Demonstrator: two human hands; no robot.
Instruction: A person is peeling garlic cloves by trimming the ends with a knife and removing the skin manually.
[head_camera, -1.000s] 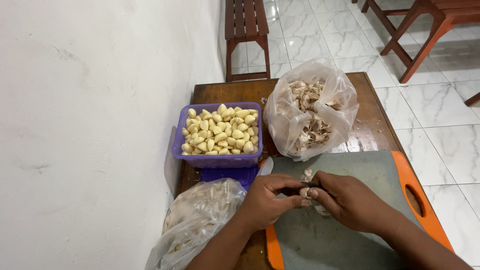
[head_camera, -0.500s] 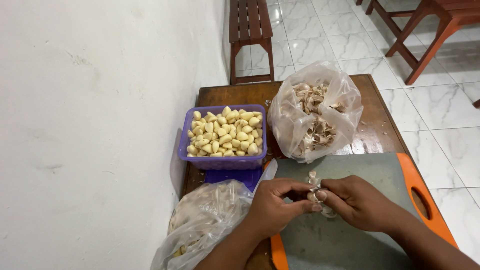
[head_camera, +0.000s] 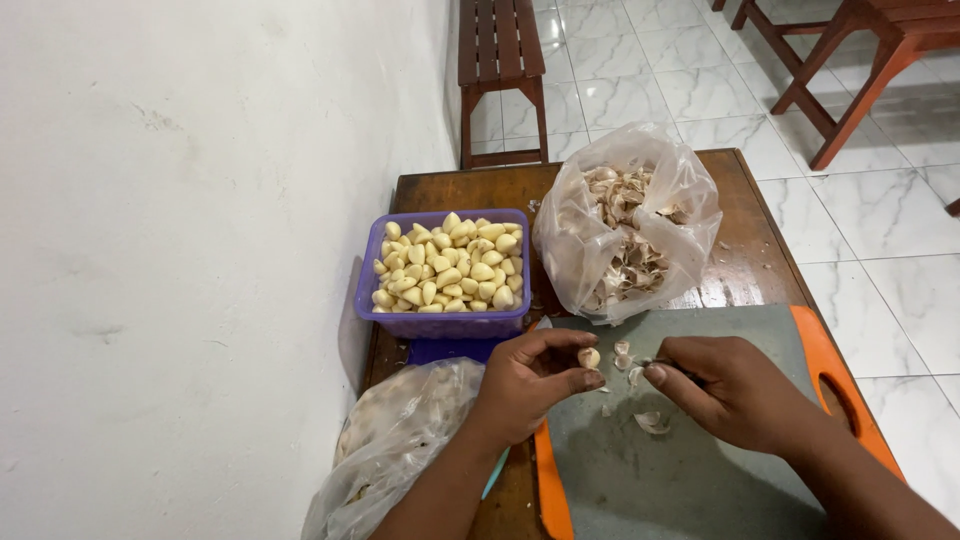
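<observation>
My left hand (head_camera: 530, 385) pinches a peeled pale garlic clove (head_camera: 588, 357) between thumb and forefinger, just above the grey cutting board with an orange rim (head_camera: 830, 350). My right hand (head_camera: 735, 390) is a short way to the right of the clove, its fingers closed on what looks like a small thin knife (head_camera: 668, 364), mostly hidden. Bits of garlic skin (head_camera: 650, 421) lie on the board between and below the hands. A purple tub (head_camera: 440, 322) heaped with peeled cloves stands just behind my left hand.
A clear bag of garlic skins (head_camera: 625, 230) stands behind the board on the wooden table (head_camera: 750, 265). Another clear bag of garlic (head_camera: 400, 440) lies under my left forearm. A white wall runs along the left. A wooden bench (head_camera: 500, 50) and reddish chair legs (head_camera: 860, 70) stand on the tiled floor.
My hands have drawn apart. The left now holds the bare clove alone, and loose skin pieces have dropped onto the board.
</observation>
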